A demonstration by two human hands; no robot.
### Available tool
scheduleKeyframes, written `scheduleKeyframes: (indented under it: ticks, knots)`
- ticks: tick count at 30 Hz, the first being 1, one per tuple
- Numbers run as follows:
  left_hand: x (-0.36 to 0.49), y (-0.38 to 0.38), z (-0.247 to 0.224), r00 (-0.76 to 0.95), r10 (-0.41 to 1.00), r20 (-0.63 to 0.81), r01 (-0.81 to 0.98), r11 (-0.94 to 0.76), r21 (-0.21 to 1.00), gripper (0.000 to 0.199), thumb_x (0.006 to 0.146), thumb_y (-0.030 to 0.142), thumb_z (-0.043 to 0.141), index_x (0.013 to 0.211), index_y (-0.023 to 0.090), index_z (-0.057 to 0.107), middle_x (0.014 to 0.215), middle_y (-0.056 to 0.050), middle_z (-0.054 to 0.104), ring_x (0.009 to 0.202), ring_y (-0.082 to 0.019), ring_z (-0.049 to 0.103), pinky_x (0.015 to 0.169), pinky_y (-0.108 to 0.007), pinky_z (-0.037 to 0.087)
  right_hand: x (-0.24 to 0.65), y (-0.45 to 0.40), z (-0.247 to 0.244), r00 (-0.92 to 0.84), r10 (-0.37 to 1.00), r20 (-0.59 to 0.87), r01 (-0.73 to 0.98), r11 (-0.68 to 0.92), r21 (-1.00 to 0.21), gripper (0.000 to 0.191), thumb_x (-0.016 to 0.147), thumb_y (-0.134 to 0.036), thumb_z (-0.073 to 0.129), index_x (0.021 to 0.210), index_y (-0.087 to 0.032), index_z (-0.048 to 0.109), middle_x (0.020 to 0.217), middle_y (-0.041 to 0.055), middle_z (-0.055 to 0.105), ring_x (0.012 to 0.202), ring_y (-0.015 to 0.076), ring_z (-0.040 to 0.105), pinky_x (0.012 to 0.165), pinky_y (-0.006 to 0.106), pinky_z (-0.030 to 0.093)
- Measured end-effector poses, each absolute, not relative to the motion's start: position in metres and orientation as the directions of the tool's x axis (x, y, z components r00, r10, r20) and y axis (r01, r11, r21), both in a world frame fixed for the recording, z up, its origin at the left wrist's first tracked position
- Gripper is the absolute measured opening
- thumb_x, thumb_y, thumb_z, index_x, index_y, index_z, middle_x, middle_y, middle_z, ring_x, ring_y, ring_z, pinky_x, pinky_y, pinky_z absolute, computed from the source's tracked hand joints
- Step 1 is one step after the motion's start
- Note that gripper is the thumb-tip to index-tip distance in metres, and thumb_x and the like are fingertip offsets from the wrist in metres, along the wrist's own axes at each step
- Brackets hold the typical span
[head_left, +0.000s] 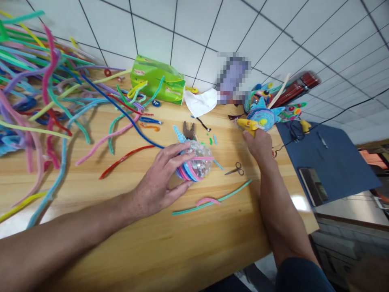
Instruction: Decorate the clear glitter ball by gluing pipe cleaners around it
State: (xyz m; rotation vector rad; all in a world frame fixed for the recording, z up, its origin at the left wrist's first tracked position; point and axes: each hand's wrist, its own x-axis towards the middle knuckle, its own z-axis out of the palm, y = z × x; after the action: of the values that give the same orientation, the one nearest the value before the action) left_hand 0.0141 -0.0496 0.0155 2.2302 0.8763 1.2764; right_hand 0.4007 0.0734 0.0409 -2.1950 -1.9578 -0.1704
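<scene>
My left hand (161, 180) is wrapped round the side of a clear rounded object (203, 162) with pink, blue and purple pipe cleaners wound about its left part. A light blue fuzzy piece (179, 134) sticks out from its upper left. Farther back on the right, my right hand (258, 142) grips a yellow tool (246, 125), probably a glue gun, beside a blue woven disc (263, 117) with a yellow centre. Small scissors (235, 169) lie between the hands. In front of the clear object, a green pipe cleaner (234, 194) touches a short pink one (208, 200).
Many coloured pipe cleaners (54, 93) spread over the left of the wooden table (170, 259). Along the tiled wall stand a green tissue pack (158, 81) and a dark red flask (299, 87). Pliers (189, 129) lie behind the clear object; a blue mat (331, 158) is at right.
</scene>
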Motion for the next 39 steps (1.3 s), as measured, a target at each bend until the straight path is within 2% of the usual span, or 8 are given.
scheduleKeyframes:
  ticks: [2,5,10,15,19,25,29,39]
  knots:
    - [0.014,-0.050,0.015,0.376,0.699,0.608,0.313,-0.714,0.627,0.065,0.099,0.018,0.072,0.157,0.025,0.044,0.160,-0.019,0.054,0.152,-0.034,0.053,0.123,-0.060,0.052,0.392,0.071,0.041,0.117,0.970,0.213,0.993,-0.121,0.004,0.047,0.100,-0.041,0.051,0.129,-0.009,0.070,0.117,0.0286,0.077,0.101,0.0408,0.071,0.083,0.046,0.051]
    - [0.015,-0.050,0.015,0.369,0.696,0.616,0.310,-0.717,0.624,0.066,0.099,0.018,0.072,0.158,0.026,0.044,0.160,-0.018,0.054,0.151,-0.034,0.054,0.122,-0.060,0.053,0.377,0.065,0.045,0.084,0.973,0.215,0.985,-0.114,0.131,0.042,0.102,-0.039,0.051,0.131,-0.015,0.070,0.124,0.0247,0.076,0.102,0.0381,0.070,0.079,0.042,0.048]
    - [0.015,-0.049,0.016,0.368,0.696,0.617,0.314,-0.717,0.622,0.066,0.099,0.017,0.072,0.158,0.027,0.043,0.159,-0.017,0.055,0.151,-0.034,0.055,0.121,-0.060,0.053,0.363,0.057,0.055,-0.045,0.982,0.186,0.956,-0.011,0.293,0.037,0.105,-0.032,0.046,0.126,-0.016,0.072,0.121,0.0227,0.076,0.100,0.0348,0.068,0.073,0.039,0.044]
    - [0.016,-0.049,0.015,0.370,0.688,0.624,0.313,-0.725,0.614,0.064,0.099,0.018,0.072,0.157,0.025,0.044,0.159,-0.019,0.055,0.151,-0.034,0.055,0.121,-0.059,0.053,0.363,0.053,0.062,-0.128,0.984,0.124,0.926,0.074,0.371,0.039,0.109,-0.027,0.042,0.127,-0.014,0.073,0.118,0.0221,0.076,0.102,0.0343,0.067,0.077,0.039,0.044]
    - [0.016,-0.049,0.013,0.360,0.694,0.623,0.313,-0.719,0.620,0.066,0.098,0.018,0.072,0.157,0.026,0.045,0.159,-0.018,0.055,0.151,-0.034,0.055,0.121,-0.060,0.052,0.371,0.049,0.065,-0.149,0.982,0.119,0.934,0.100,0.342,0.037,0.107,-0.024,0.044,0.129,-0.015,0.072,0.118,0.0206,0.076,0.103,0.0341,0.067,0.077,0.039,0.043]
    - [0.016,-0.049,0.013,0.360,0.684,0.635,0.297,-0.729,0.617,0.064,0.099,0.017,0.070,0.157,0.025,0.044,0.159,-0.018,0.055,0.152,-0.033,0.054,0.122,-0.059,0.052,0.383,0.047,0.062,-0.010,0.966,0.260,0.974,-0.049,0.220,0.037,0.107,-0.030,0.047,0.133,-0.017,0.070,0.121,0.0200,0.076,0.105,0.0357,0.069,0.076,0.040,0.045]
    - [0.016,-0.049,0.013,0.370,0.684,0.628,0.311,-0.729,0.610,0.063,0.099,0.018,0.072,0.156,0.022,0.046,0.160,-0.020,0.054,0.152,-0.033,0.053,0.123,-0.057,0.051,0.381,0.055,0.056,-0.028,0.970,0.241,0.983,-0.017,0.180,0.040,0.106,-0.029,0.047,0.136,-0.015,0.070,0.125,0.0214,0.076,0.111,0.0376,0.070,0.078,0.040,0.047]
    - [0.017,-0.048,0.013,0.360,0.677,0.642,0.299,-0.735,0.608,0.061,0.100,0.017,0.070,0.155,0.021,0.046,0.158,-0.021,0.055,0.151,-0.033,0.054,0.122,-0.057,0.051,0.386,0.051,0.047,-0.047,0.978,0.201,0.990,0.019,0.138,0.039,0.103,-0.030,0.048,0.133,-0.015,0.069,0.125,0.0215,0.077,0.111,0.0372,0.071,0.082,0.041,0.051]
